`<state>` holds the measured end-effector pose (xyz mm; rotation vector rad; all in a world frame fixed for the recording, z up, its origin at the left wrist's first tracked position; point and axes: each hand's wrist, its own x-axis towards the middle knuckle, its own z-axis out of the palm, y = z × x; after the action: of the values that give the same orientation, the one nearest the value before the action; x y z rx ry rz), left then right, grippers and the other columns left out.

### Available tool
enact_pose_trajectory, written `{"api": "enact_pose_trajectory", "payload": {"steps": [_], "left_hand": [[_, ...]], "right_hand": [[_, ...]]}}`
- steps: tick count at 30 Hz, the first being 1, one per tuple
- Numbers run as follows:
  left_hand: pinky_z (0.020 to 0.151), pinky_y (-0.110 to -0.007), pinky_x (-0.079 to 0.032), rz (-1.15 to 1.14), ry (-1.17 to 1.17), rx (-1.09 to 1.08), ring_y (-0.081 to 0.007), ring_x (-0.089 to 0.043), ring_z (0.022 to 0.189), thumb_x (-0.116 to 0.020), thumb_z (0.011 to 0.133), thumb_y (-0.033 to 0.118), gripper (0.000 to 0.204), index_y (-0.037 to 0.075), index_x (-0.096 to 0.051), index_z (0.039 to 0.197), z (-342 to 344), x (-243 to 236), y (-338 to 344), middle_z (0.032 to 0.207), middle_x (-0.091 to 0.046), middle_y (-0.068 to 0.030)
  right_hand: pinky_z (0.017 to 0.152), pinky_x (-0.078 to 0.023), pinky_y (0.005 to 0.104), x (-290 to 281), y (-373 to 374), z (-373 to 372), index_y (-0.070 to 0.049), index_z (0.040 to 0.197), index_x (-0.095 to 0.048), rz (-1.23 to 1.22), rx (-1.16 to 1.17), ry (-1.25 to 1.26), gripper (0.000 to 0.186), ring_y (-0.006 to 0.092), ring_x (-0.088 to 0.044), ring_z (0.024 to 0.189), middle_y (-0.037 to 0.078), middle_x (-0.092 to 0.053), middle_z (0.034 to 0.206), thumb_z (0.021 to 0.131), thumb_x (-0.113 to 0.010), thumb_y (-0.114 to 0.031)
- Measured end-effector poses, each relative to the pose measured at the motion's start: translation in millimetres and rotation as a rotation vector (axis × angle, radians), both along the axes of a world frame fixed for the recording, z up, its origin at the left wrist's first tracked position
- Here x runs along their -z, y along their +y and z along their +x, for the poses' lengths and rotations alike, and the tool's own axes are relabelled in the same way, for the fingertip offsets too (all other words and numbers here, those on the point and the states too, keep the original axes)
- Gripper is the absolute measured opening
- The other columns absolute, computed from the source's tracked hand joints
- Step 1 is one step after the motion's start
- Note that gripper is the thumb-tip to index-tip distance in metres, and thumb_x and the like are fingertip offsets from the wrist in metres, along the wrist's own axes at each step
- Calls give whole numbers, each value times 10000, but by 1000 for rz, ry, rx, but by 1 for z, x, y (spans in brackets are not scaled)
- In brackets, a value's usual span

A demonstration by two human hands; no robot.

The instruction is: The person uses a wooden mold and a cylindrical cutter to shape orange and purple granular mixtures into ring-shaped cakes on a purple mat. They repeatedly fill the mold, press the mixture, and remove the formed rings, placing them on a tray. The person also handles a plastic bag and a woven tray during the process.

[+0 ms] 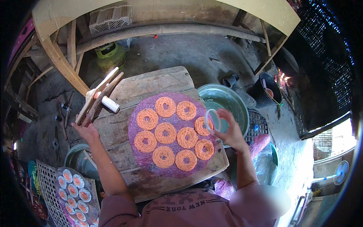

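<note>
My right hand [231,130] pinches a clear plastic ring [218,120] over the right edge of a round purple sheet [136,109]. Just beyond the ring lies an orange ring of thin strands [201,126], partly hidden by it. Several more such rings, one of them in the middle [165,133], are spread over the sheet. At the left, my left hand [87,131] is closed round the near end of a wooden press [104,92]. The press has two long bars and a white cylinder [110,104] between them, and rests on the plank table [147,81].
A green basin [244,109] of cloudy liquid stands right of the table; another basin [72,153] is at lower left. Beside that, a woven tray [49,181] carries a sheet of orange-and-white rounds. Far off are a green gas cylinder [110,56], a black bucket [261,94] and a fire [284,78].
</note>
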<state>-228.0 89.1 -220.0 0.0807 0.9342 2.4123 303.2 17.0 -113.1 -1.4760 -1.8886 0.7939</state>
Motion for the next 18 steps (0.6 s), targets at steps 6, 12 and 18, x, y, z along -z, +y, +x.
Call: {"api": "enact_pose_trajectory", "payload": {"steps": [6, 12, 18], "left_hand": [[1048, -427, -419, 15, 9, 12, -304, -512, 1158, -306, 1025, 494, 624, -54, -478, 1269, -6, 7, 2, 1223, -527, -191], [1048, -417, -420, 20, 1, 11, -309, -530, 1142, -300, 1021, 509, 633, -49, -485, 1255, -7, 11, 4, 1191, -552, -197], [1048, -427, -419, 7, 49, 20, -311, -530, 1144, -293, 1018, 522, 630, -29, -490, 1253, -2, 8, 1, 1195, -549, -194]], "right_hand": [[1051, -381, 378, -43, -60, 21, -48, 1341, -471, -322, -325, -23, 819, 252, -515, 1197, 137, -533, 1303, 652, -878, -221], [1107, -301, 439, -47, -102, 12, -79, 1343, -456, -352, -6, -444, 749, 326, -476, 1243, 138, -538, 1310, 714, -813, -277], [1033, -381, 452, -30, -73, -7, -49, 1340, -434, 10, 12, -218, 750, 382, -473, 1219, 199, -519, 1290, 710, -810, -208]]}}
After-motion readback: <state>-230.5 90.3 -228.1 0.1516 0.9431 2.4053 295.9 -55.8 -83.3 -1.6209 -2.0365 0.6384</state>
